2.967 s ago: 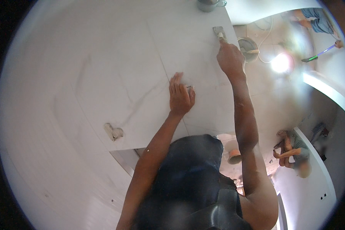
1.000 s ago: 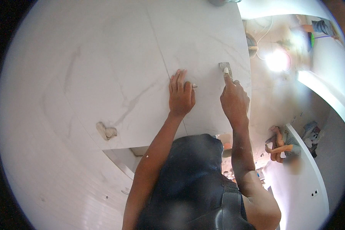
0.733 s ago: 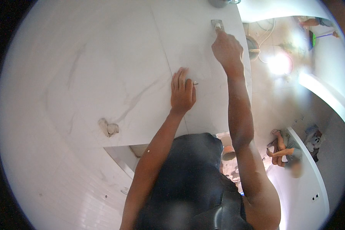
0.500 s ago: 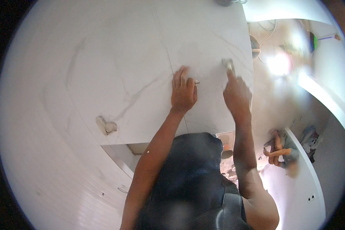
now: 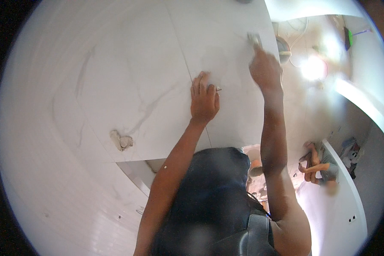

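A white marbled slab with a thin straight seam lies under both hands. My left hand rests on it beside the seam, fingers stretched out. By its thumb a small thin dark piece sticks out; whether the hand grips it I cannot tell. Farther off, near the slab's right edge, my right hand is closed on a putty knife, index finger stretched along it. Its pale, flat end is smeared by motion and touches or hovers just over the slab.
A ragged beige patch marks the slab at lower left. Beyond the right edge are a round bucket, a cable and a bright lamp. Another person sits at the right by a white panel.
My right hand has slid the putty knife away from me along the slab's right side, the arm stretching out. My left hand has stayed nearly still. The view has shifted slightly.
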A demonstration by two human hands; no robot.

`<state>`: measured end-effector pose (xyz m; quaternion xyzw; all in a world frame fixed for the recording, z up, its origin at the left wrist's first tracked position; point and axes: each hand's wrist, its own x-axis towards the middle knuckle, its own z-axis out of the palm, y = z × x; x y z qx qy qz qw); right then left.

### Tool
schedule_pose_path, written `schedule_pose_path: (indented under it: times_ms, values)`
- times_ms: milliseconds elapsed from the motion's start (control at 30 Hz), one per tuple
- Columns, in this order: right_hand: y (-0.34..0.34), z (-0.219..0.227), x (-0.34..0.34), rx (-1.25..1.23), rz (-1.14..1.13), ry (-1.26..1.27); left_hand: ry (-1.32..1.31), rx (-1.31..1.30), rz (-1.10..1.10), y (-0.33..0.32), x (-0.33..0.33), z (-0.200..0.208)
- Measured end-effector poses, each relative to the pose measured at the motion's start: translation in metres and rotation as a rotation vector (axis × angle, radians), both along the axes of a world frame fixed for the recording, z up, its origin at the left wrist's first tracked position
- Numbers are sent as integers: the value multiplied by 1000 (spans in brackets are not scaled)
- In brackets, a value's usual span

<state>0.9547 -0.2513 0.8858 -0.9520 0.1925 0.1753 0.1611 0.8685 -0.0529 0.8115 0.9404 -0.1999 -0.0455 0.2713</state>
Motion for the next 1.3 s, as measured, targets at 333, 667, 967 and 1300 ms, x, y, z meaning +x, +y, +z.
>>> schedule_pose_path:
  times_ms: [333,667,967,1300]
  values:
    - [-33,-22,52,-16,-22,-171,35,6,-14,1,1,4]
    - [29,5,-4,49,40,-39,12,15,-7,6,-5,4]
    - [56,-9,38,26,195,6,26,56,0,7,-3,7]
    - [59,-14,78,47,177,14,37,85,12,5,0,7]
